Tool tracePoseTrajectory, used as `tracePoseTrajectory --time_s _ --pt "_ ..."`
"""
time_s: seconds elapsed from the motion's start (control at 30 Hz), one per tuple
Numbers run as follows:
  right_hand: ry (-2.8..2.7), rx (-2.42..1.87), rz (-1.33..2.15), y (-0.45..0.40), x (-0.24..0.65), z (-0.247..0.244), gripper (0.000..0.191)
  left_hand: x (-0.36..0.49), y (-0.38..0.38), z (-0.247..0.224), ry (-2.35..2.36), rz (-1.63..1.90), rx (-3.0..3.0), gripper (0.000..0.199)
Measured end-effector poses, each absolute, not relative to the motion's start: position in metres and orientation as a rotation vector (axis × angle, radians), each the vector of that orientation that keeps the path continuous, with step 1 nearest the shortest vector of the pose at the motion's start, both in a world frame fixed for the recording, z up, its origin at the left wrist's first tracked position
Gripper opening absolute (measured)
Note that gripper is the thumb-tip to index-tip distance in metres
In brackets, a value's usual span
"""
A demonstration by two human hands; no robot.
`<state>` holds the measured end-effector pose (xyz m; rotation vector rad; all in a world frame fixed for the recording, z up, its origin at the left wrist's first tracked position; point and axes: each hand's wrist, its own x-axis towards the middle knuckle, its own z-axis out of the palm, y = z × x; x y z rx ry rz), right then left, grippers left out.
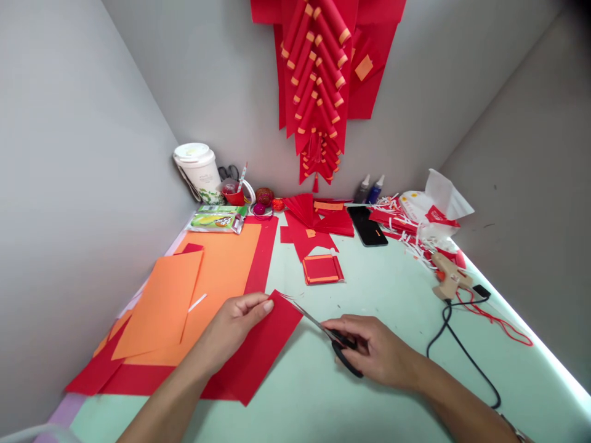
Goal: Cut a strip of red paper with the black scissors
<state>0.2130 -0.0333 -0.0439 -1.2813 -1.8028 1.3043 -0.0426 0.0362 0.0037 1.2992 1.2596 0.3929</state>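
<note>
Left hand pinning red paper, right hand clamped on scissors at the sheet's right edge

Two hands – two glue bottles, one phone, one scissors, one glue gun, two cups.
</note>
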Motion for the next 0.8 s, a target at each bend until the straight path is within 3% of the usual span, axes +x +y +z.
tracePoseTrajectory --time_s 0.8 --pt "-1.842 -1.290 1.288 -0.0339 0.2128 -0.0433 0.046 -0.0416 0.0372 0.0085 1.270 0.358 1.237 0.032"
